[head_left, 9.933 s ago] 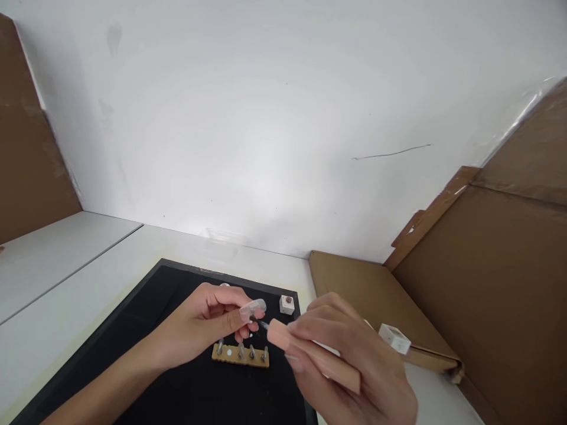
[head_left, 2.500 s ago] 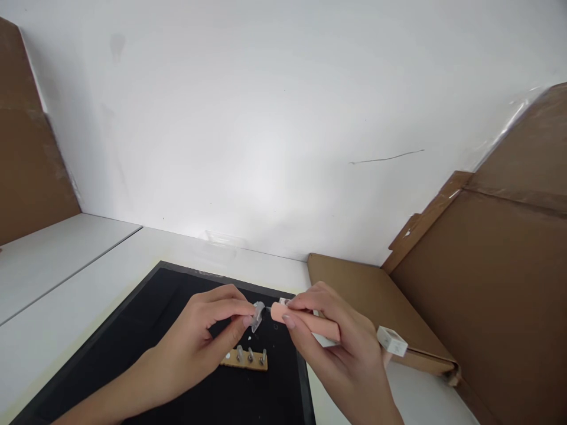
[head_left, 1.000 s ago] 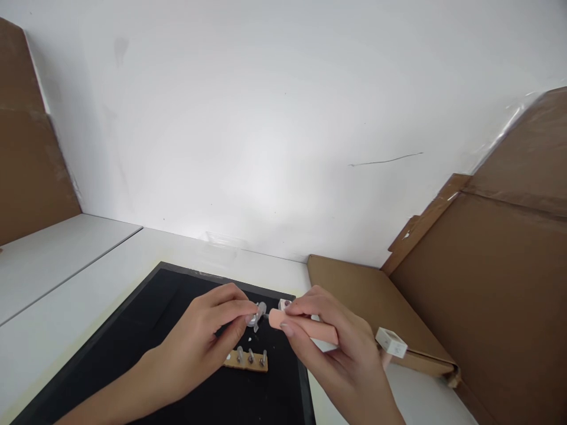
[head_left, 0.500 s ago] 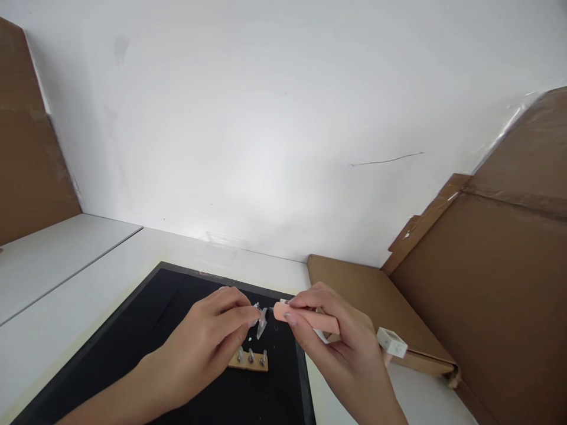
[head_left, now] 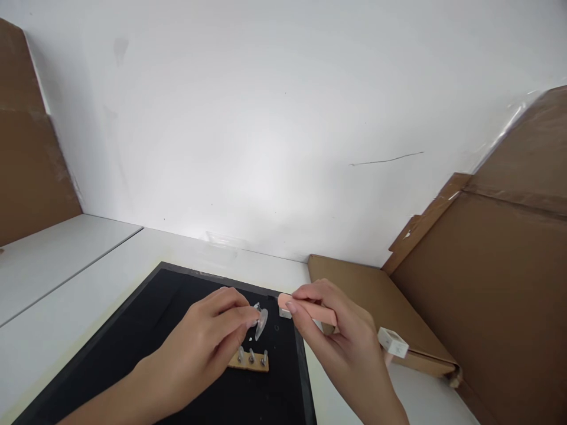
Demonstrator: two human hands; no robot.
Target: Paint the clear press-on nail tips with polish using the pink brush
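My left hand is closed in a pinch above the black mat, holding a clear, oval, nail-tip-like piece beyond the fingertips. A small shiny bit shows beside the fingers; the rest of the grip is hidden. My right hand is closed around a peach-handled brush, with its thin dark tip pointing left. Brush and clear piece are apart. Under the near end of the handle, a white block-like object is partly hidden. Below the left fingers lies a tan strip with several small clear upright pieces on metal bases.
A black mat lies on the white table. At the right, a flat cardboard box sits against the white wall, with a white square-ended object by its front edge. Cardboard panels stand at both sides.
My right hand has drawn the brush slightly right and up, away from the clear piece. The white block-like object shows more. My left hand has hardly moved; the clear piece is turned a little.
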